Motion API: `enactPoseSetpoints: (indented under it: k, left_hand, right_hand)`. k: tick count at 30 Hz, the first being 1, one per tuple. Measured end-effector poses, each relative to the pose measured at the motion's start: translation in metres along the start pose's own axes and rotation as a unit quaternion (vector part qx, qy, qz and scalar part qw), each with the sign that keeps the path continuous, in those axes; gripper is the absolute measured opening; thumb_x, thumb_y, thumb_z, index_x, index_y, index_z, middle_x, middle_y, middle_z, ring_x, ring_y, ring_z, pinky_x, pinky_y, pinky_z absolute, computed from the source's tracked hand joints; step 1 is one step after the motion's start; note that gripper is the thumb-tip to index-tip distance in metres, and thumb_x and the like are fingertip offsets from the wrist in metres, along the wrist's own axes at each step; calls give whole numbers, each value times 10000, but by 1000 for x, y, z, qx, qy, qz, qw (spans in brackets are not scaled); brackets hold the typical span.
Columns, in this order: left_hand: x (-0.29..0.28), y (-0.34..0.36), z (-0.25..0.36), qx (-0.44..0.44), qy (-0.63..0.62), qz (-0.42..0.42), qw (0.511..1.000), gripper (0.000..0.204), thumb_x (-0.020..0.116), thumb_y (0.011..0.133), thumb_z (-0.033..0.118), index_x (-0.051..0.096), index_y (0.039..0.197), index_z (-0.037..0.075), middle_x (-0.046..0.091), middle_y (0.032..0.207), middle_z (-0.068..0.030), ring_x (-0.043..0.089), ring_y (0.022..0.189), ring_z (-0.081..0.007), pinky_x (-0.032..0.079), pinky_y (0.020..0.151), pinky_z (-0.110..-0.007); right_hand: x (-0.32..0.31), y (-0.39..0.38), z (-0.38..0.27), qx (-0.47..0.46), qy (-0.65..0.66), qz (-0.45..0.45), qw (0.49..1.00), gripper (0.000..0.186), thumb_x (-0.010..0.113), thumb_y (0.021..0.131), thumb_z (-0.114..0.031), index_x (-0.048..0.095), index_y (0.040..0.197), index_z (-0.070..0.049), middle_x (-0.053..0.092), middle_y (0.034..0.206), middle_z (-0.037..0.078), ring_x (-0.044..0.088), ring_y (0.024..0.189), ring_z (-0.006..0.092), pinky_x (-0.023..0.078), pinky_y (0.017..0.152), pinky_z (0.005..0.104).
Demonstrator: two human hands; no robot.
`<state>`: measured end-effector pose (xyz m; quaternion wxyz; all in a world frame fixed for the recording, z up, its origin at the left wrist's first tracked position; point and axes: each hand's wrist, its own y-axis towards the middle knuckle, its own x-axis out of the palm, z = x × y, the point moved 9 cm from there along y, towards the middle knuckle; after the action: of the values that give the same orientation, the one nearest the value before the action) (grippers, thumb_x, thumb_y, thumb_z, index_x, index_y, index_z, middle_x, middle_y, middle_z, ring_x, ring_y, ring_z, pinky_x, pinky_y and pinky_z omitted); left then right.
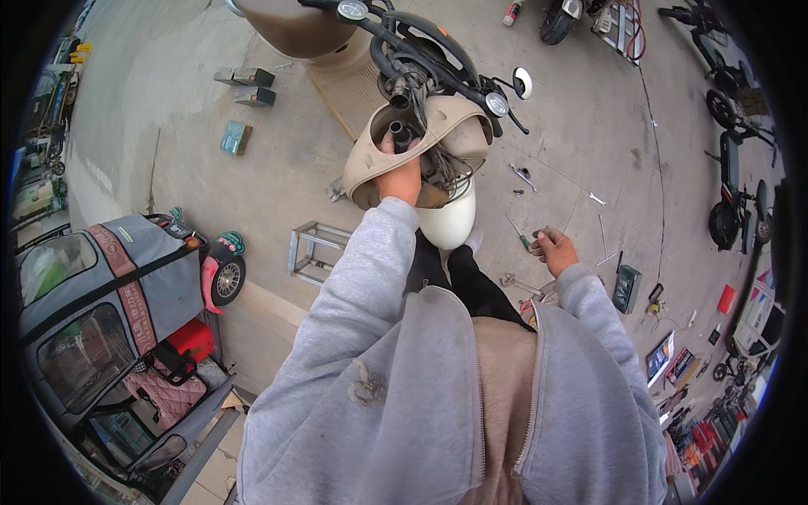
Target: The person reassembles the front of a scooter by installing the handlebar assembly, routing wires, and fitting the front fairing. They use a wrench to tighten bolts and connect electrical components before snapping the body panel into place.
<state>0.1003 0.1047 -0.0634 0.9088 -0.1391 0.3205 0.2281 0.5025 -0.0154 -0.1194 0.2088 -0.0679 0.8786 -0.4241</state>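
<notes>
My left hand [398, 178] reaches into the beige front cowl [454, 114] of a scooter, fingers closed round a short black tube [401, 137]. Cables [446, 164] hang inside the cowl beside it. Above are the black handlebar [459, 84] with mirrors and a bare steering column. A white mudguard [446, 219] sits below the cowl. My right hand [555, 251] is out to the lower right, fingers curled; whatever they may hold is too small to make out. A green-handled screwdriver [518, 231] shows just left of it on the floor.
Wrenches [598, 199], other tools and a metal box [624, 289] lie at right. Several boxes [236, 137] lie upper left, a metal frame [296, 248] left of me. A covered tricycle [101, 311] stands lower left; more scooters [724, 210] line the right edge.
</notes>
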Motion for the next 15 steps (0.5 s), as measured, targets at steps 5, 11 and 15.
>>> enactPoseSetpoints:
  k: [5,11,15]
  left_hand:
    - [4,-2,-7,54,-52,-28,997,468,668,851,279,570,1223,13,555,1210,-199,507,1149,-371,378,1012,-442]
    - [2,-3,-1,142,12,-34,989,456,649,865,227,539,1240,-9,531,1185,-216,503,1102,-383,390,979,-447]
    - [-10,-33,8,50,29,-151,987,681,641,871,247,348,1399,-67,444,1359,-299,397,1282,-443,320,1077,-454]
  right_hand:
    - [26,21,-45,-11,18,-28,999,310,516,978,-272,608,1126,-15,679,906,77,631,772,158,496,675,307]
    - [38,29,-105,-31,66,-24,997,316,507,985,-274,602,1128,-9,671,937,78,624,820,153,492,709,291]
    - [37,50,-126,-3,212,6,977,377,515,983,-278,531,1199,30,646,1022,129,629,884,202,519,781,333]
